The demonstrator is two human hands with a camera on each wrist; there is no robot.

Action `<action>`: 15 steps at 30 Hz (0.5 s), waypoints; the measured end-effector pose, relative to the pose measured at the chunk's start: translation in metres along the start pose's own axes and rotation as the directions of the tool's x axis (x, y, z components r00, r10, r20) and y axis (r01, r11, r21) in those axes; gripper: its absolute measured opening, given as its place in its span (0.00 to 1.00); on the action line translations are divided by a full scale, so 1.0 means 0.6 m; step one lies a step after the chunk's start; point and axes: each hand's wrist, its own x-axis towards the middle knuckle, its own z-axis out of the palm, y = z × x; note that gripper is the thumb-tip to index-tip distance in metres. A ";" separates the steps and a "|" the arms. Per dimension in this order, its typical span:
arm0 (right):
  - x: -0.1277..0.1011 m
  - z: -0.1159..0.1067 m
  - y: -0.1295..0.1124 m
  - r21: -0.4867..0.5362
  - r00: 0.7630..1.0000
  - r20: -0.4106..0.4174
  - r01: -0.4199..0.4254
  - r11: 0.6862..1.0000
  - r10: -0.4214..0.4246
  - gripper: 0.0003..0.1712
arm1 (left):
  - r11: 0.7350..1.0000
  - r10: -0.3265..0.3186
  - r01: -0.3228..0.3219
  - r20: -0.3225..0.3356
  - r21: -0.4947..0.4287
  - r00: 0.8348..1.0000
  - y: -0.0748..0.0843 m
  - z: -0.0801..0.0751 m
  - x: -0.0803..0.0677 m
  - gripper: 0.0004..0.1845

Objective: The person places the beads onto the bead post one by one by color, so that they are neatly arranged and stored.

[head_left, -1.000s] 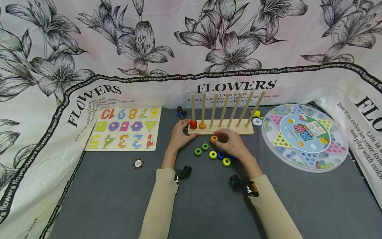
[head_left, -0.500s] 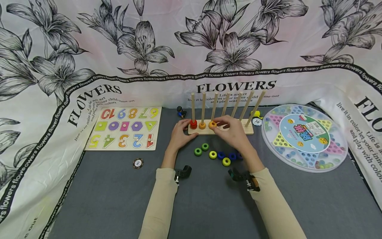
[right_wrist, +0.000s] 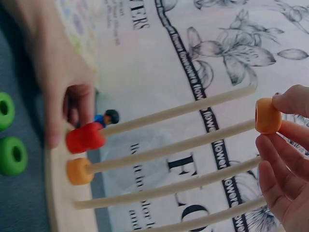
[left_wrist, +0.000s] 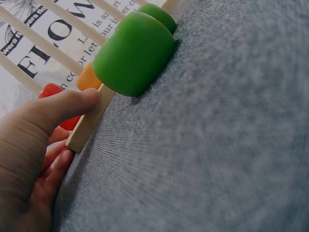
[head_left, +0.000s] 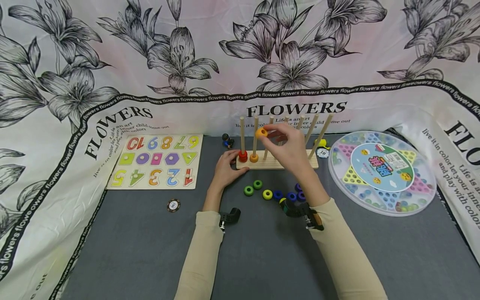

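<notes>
Above the wooden peg rack (head_left: 277,163), the right hand (head_left: 286,143) pinches an orange ring (head_left: 261,133) between thumb and fingertips, level with the peg tops near the second and third pegs. If the hole misses a peg tip, the ring could catch, slip from that light pinch and roll among the loose green rings (head_left: 253,187) on the grey tabletop (head_left: 142,241); a knock against a thin peg (right_wrist: 193,142) could also shift the rack. The left hand (head_left: 225,166), fingers curled over the rack's near left edge, steadies it. The ring is small, smooth and barrel-shaped, matte orange with a round central hole (right_wrist: 267,115), and matches the one (head_left: 254,158) already at the foot of the second peg beside a red ring (head_left: 243,156).
</notes>
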 end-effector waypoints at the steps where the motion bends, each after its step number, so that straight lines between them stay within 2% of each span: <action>1: 0.005 -0.001 -0.003 0.005 1.000 -0.007 0.006 1.000 -0.006 0.15 | 1.000 0.002 -0.002 -0.001 0.002 1.000 0.000 0.000 0.000 0.36; 8: 0.037 0.001 -0.023 -0.011 0.996 -0.050 0.070 0.997 -0.071 0.14 | 0.999 0.045 -0.046 -0.023 -0.026 0.999 -0.003 0.000 -0.001 0.35; 10: 0.045 0.003 -0.025 -0.034 0.994 -0.060 0.089 0.995 -0.091 0.14 | 0.997 0.069 -0.070 -0.038 -0.031 0.997 -0.013 0.004 0.001 0.36; 15: 0.058 0.009 -0.024 -0.117 0.990 -0.082 0.104 0.988 -0.114 0.14 | 0.998 0.059 -0.060 -0.031 -0.033 0.998 -0.013 0.004 0.000 0.36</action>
